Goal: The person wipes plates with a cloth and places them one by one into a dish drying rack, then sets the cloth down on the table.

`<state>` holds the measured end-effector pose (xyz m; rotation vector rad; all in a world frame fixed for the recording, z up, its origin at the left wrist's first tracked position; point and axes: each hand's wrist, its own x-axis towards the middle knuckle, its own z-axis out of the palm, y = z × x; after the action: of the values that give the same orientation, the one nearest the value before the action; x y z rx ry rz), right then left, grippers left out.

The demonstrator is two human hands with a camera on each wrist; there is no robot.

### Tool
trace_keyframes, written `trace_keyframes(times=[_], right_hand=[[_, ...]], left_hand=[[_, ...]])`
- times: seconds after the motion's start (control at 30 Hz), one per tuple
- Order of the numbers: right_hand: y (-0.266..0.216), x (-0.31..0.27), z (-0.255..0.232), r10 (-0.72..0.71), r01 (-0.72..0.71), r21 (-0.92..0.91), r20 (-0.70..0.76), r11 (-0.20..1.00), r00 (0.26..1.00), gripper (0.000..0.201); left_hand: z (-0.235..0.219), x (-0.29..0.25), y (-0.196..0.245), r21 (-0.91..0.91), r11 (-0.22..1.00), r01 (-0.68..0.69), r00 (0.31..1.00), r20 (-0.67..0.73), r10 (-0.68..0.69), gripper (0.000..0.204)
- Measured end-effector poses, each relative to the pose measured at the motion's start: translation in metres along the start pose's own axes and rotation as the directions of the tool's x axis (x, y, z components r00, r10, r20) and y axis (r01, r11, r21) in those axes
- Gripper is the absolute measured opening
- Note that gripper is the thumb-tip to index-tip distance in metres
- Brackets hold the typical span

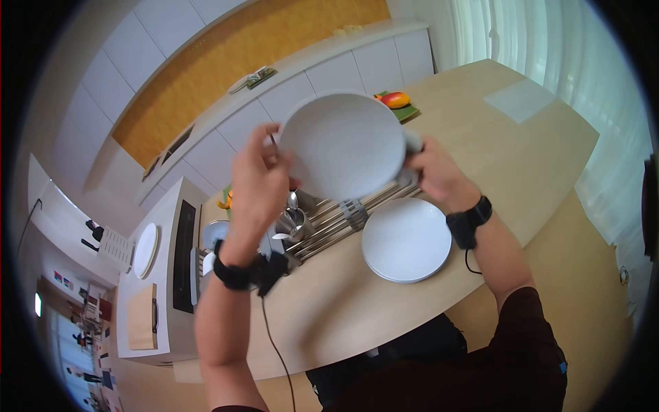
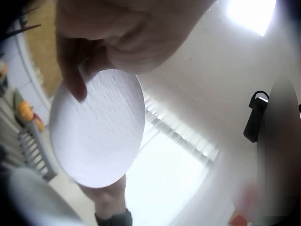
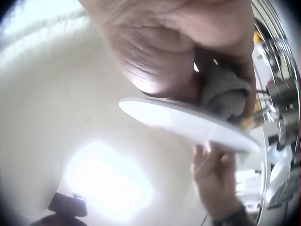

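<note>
In the head view, the person holds a round white ceramic plate [image 1: 343, 144] up in the air, tilted so its face shows, above a metal dish rack [image 1: 336, 220] on a pale wooden table [image 1: 494, 144]. The left hand [image 1: 261, 178] grips the plate's left rim with curled fingers, while the right hand [image 1: 432, 172] clasps the right rim together with a grey cloth [image 1: 412, 141]. A stack of round white plates [image 1: 406, 240] lies on the table just beside the rack, below the raised plate, and an orange-red fruit [image 1: 396, 99] rests on a green mat farther back. In the left wrist view, the left hand [image 2: 113, 37] shows its fingers [image 2: 70, 75] bent over the upper edge of the plate [image 2: 99, 132], thumb side behind it. In the right wrist view, the right hand [image 3: 183, 47] pinches the plate [image 3: 188, 123], seen edge-on, with the cloth [image 3: 225, 96] pressed against its top face; the left hand [image 3: 214, 174] touches the far rim below.
</note>
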<state>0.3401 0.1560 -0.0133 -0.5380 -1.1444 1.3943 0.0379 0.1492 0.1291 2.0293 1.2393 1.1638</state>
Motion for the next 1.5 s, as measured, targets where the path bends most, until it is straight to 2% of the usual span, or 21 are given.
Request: trace_keyframes(times=[0.03,0.07,0.1,0.13,0.17,0.2,0.23,0.3,0.4,0.47,0.53,0.6,0.8,0.97,1.03,1.07,1.13,1.23,1.33,1.47,1.5], right_hand=[[0.001,0.007,-0.02,-0.002,0.002,0.008,-0.002,1.0,1.0,0.023],[0.003,0.013,-0.037,-0.108,0.106,-0.021,-0.221,0.994,0.969,0.021],[0.006,0.016,-0.051,-0.211,0.199,-0.074,-0.424,0.977,0.881,0.019],[0.008,0.016,-0.064,-0.21,0.199,-0.07,-0.422,0.977,0.882,0.019],[0.011,0.015,-0.076,-0.241,0.164,-0.199,-0.472,0.966,0.848,0.019],[0.017,0.015,-0.085,-0.277,0.115,-0.323,-0.517,0.939,0.81,0.019],[0.028,0.017,-0.09,-0.274,0.112,-0.321,-0.518,0.94,0.81,0.019],[0.049,0.02,-0.102,-0.16,0.126,-0.101,-0.505,0.987,0.848,0.021],[0.055,0.02,-0.118,-0.12,0.126,-0.02,-0.477,0.992,0.871,0.024],[0.055,0.018,-0.114,-0.128,0.121,-0.047,-0.479,0.992,0.868,0.025],[0.055,0.018,-0.111,-0.134,0.113,-0.074,-0.478,0.991,0.868,0.025],[0.057,0.018,-0.107,-0.209,0.162,-0.141,-0.445,0.977,0.871,0.026],[0.06,0.017,-0.1,-0.269,0.115,-0.341,-0.449,0.933,0.852,0.025],[0.059,0.016,-0.093,-0.275,0.113,-0.358,-0.442,0.927,0.854,0.026],[0.059,0.015,-0.093,-0.268,0.109,-0.351,-0.444,0.93,0.855,0.026],[0.06,0.015,-0.094,-0.27,0.107,-0.356,-0.447,0.928,0.853,0.026],[0.06,0.016,-0.094,-0.275,0.106,-0.365,-0.448,0.925,0.851,0.026],[0.058,0.015,-0.093,-0.288,0.107,-0.386,-0.448,0.916,0.846,0.025],[0.058,0.015,-0.092,-0.284,0.112,-0.371,-0.449,0.922,0.847,0.025],[0.06,0.016,-0.093,-0.3,0.123,-0.387,-0.44,0.914,0.846,0.026],[0.06,0.015,-0.094,-0.308,0.121,-0.404,-0.438,0.907,0.845,0.027]], left_hand=[[0.0,0.018,0.006,0.071,0.996,-0.059,0.998,-0.02,0.061,0.037],[0.005,0.034,0.007,0.077,0.995,-0.057,0.998,-0.016,0.058,0.037],[0.011,0.051,0.004,0.366,0.911,-0.191,0.976,-0.024,0.215,0.035],[0.017,0.068,0.0,0.621,0.728,-0.292,0.932,0.012,0.363,0.034],[0.026,0.084,-0.007,0.624,0.727,-0.288,0.933,0.011,0.359,0.034],[0.039,0.097,-0.016,0.67,0.662,-0.338,0.921,0.088,0.38,0.033],[0.051,0.109,-0.025,0.706,0.591,-0.39,0.903,0.166,0.397,0.033],[0.072,0.126,-0.04,0.731,0.556,-0.395,0.904,0.203,0.375,0.03],[0.097,0.136,-0.065,0.76,0.512,-0.4,0.906,0.243,0.348,0.025],[0.107,0.139,-0.073,0.769,0.499,-0.398,0.906,0.246,0.345,0.022],[0.116,0.143,-0.082,0.789,0.465,-0.403,0.914,0.318,0.252,0.02],[0.121,0.145,-0.094,0.776,0.48,-0.408,0.912,0.329,0.244,0.02],[0.129,0.152,-0.121,0.762,0.51,-0.398,0.917,0.344,0.202,0.02],[0.125,0.157,-0.131,0.76,0.526,-0.382,0.922,0.354,0.157,0.025],[0.123,0.159,-0.132,0.744,0.599,-0.297,0.945,0.321,0.071,0.032],[0.122,0.16,-0.132,0.742,0.601,-0.296,0.945,0.319,0.071,0.032],[0.121,0.163,-0.135,0.734,0.658,-0.168,0.963,0.266,-0.051,0.05],[0.121,0.165,-0.147,0.739,0.666,-0.101,0.97,0.223,-0.101,0.05],[0.12,0.166,-0.155,0.719,0.686,-0.111,0.972,0.224,-0.077,0.041],[0.119,0.16,-0.15,0.708,0.702,-0.078,0.978,0.191,-0.085,0.04],[0.118,0.161,-0.147,0.745,0.662,-0.085,0.983,0.172,-0.067,0.04]])
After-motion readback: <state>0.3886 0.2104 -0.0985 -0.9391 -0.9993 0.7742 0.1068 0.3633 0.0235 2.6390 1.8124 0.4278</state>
